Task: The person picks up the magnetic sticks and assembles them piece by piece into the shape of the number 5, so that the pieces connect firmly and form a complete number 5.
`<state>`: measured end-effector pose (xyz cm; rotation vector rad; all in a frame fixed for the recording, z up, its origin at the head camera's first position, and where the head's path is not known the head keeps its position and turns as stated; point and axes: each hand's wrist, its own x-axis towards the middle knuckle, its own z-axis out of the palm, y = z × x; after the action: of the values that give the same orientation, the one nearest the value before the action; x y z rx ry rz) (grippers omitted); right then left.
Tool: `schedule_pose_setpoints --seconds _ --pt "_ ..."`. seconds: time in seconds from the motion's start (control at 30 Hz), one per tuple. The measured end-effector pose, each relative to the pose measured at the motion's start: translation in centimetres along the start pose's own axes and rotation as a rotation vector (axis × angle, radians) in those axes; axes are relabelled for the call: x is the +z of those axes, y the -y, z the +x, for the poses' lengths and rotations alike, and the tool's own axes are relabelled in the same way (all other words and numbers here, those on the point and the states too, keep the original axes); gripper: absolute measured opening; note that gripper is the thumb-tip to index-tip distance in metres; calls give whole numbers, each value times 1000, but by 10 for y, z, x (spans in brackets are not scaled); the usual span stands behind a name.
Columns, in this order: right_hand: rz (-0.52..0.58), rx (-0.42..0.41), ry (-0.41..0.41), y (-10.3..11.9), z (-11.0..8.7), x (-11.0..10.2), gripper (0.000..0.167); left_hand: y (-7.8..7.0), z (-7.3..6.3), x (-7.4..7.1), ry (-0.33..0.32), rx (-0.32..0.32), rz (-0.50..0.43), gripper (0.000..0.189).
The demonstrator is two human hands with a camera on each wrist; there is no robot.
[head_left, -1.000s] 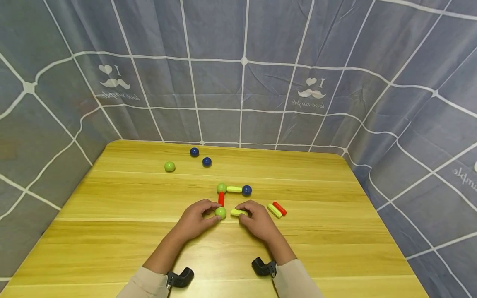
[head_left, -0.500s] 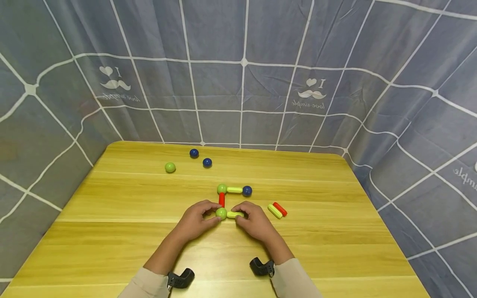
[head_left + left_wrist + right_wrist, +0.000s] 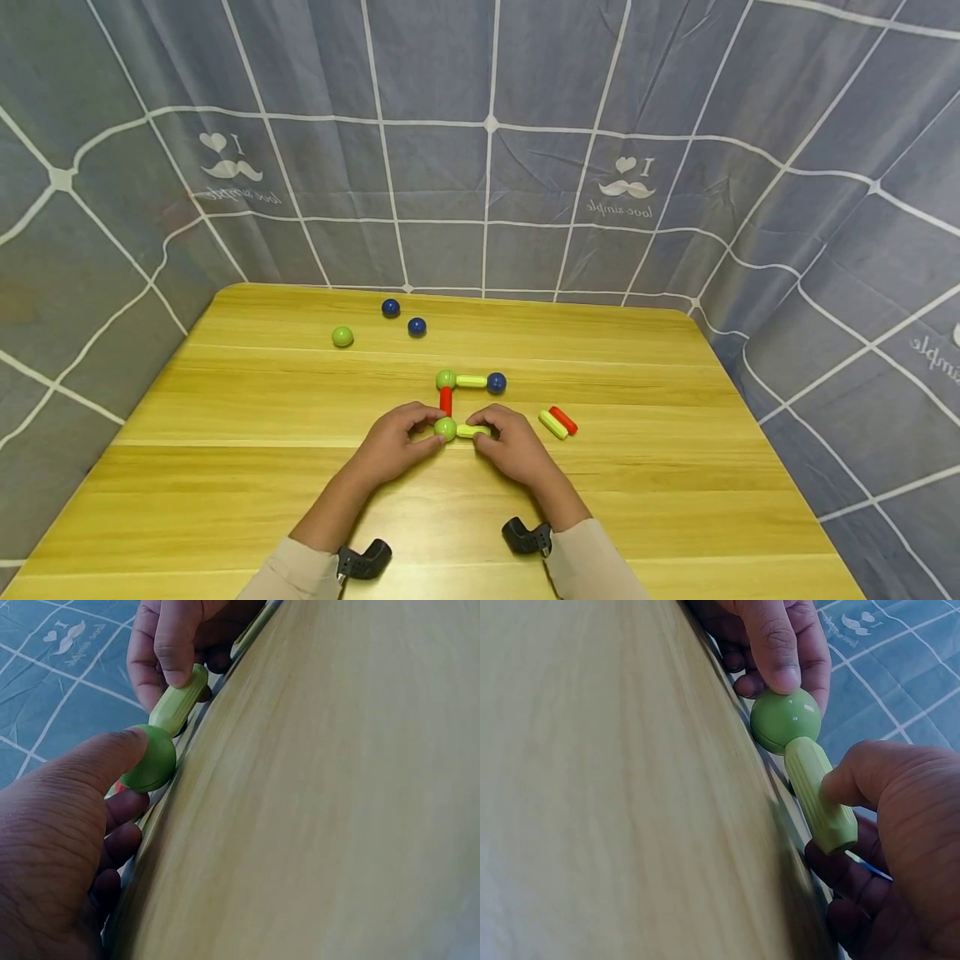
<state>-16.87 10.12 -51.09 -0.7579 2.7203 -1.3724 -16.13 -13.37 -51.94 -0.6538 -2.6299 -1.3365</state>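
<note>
My left hand (image 3: 401, 442) holds the near green ball (image 3: 445, 429) between thumb and fingers. With thumb and fingers my right hand (image 3: 512, 442) pinches a ribbed yellow-green rod (image 3: 819, 796), whose far end meets that green ball in the right wrist view. A red rod (image 3: 446, 402) runs from the held ball to a second green ball (image 3: 446, 380). From there another yellow-green rod (image 3: 472, 382) leads right to a dark blue ball (image 3: 497, 383). Together the joined pieces form an open-sided square shape on the wooden table (image 3: 300, 500).
Right of my right hand lie a loose yellow-green rod (image 3: 553, 425) and a loose red rod (image 3: 563, 420), side by side. Toward the back left are a loose green ball (image 3: 342, 337) and two blue balls, one nearer (image 3: 417, 327). A grey curtain (image 3: 450, 167) hangs behind the table.
My right hand has brought the yellow-green rod left until its end meets the near green ball; earlier a gap showed between them. My left hand has kept its grip there.
</note>
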Motion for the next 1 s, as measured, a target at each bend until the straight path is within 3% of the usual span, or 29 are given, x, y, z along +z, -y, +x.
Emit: schedule_pose_setpoints --seconds 1.0 --pt "-17 25 -42 -5 2 2 18 -1 1 1 0 23 42 28"
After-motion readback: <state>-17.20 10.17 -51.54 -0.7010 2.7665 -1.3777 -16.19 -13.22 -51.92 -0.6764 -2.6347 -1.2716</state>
